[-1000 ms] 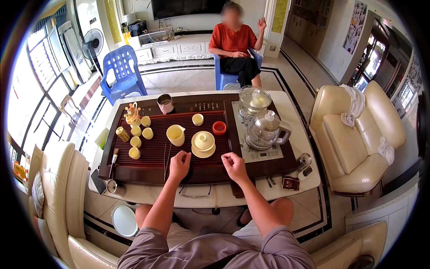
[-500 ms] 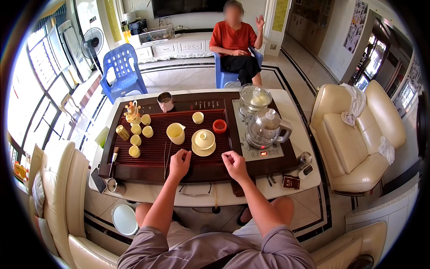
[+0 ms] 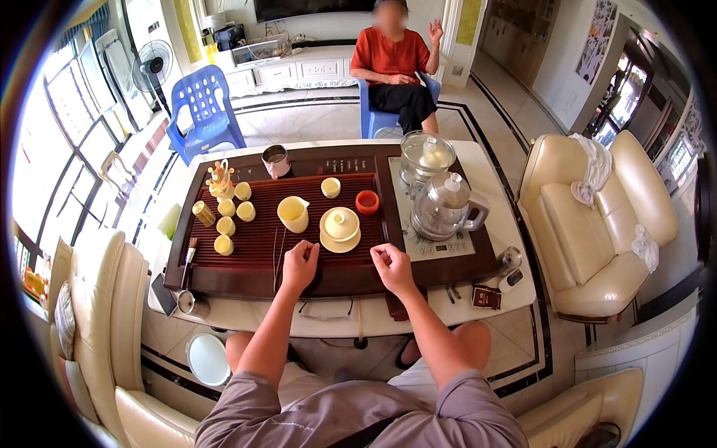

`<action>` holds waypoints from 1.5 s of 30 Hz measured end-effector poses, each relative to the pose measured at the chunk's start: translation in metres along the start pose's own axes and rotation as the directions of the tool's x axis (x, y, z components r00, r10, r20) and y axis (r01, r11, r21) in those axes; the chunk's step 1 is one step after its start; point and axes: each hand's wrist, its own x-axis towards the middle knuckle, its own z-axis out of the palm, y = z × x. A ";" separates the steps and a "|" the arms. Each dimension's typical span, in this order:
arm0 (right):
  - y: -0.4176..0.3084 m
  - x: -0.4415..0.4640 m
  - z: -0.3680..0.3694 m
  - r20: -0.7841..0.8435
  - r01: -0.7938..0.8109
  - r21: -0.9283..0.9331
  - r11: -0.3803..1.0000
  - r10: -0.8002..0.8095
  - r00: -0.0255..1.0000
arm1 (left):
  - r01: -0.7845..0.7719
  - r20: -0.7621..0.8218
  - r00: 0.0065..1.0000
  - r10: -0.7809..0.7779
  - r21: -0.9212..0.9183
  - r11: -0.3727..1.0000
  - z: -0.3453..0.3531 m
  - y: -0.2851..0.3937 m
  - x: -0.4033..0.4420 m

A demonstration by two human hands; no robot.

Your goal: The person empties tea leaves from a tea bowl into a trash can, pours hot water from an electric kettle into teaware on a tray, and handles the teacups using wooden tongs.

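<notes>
My left hand [image 3: 301, 266] is closed in a loose fist at the front part of the slatted tea tray [image 3: 351, 282], just right of a pair of thin dark tongs [image 3: 278, 257]. My right hand [image 3: 392, 267] is also curled closed, near the tray's front right. I see nothing in either hand. Between and beyond them sits a lidded cream gaiwan [image 3: 340, 225] on its saucer. A cream pouring pitcher [image 3: 293, 214] stands behind my left hand. Further back are a small cream cup [image 3: 331, 187] and a red cup [image 3: 367, 201].
Several small cups [image 3: 224, 245] and a figurine [image 3: 220, 180] stand on the tray's left. A glass kettle [image 3: 442, 209] and a glass pot [image 3: 427, 158] sit on the heating plate [image 3: 448, 246] at right. A person in red [image 3: 392, 60] sits across the table, one hand raised.
My hands hold nearly the same closed pose. The view has shifted slightly. The red display on the heating plate, lit before, no longer shows.
</notes>
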 end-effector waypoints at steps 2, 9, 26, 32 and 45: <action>-0.001 0.000 0.000 -0.004 -0.003 0.003 1.000 0.003 1.000 | -0.003 -0.005 1.000 0.003 -0.003 1.000 0.000 -0.001 0.000; 0.001 0.000 0.000 0.017 -0.028 -0.005 1.000 0.028 0.999 | 0.029 0.017 0.999 -0.030 0.009 1.000 -0.001 0.000 0.000; -0.001 0.000 0.000 0.011 -0.032 -0.004 0.999 0.032 0.999 | 0.027 0.019 0.999 -0.028 0.046 0.999 -0.001 0.001 0.000; -0.001 0.000 0.000 0.005 -0.021 -0.012 1.000 0.021 1.000 | 0.008 0.004 1.000 -0.008 0.027 1.000 -0.001 0.002 -0.001; -0.001 0.000 0.001 -0.006 -0.026 0.009 1.000 0.026 1.000 | 0.032 0.012 0.999 -0.032 0.041 0.999 -0.002 0.002 0.000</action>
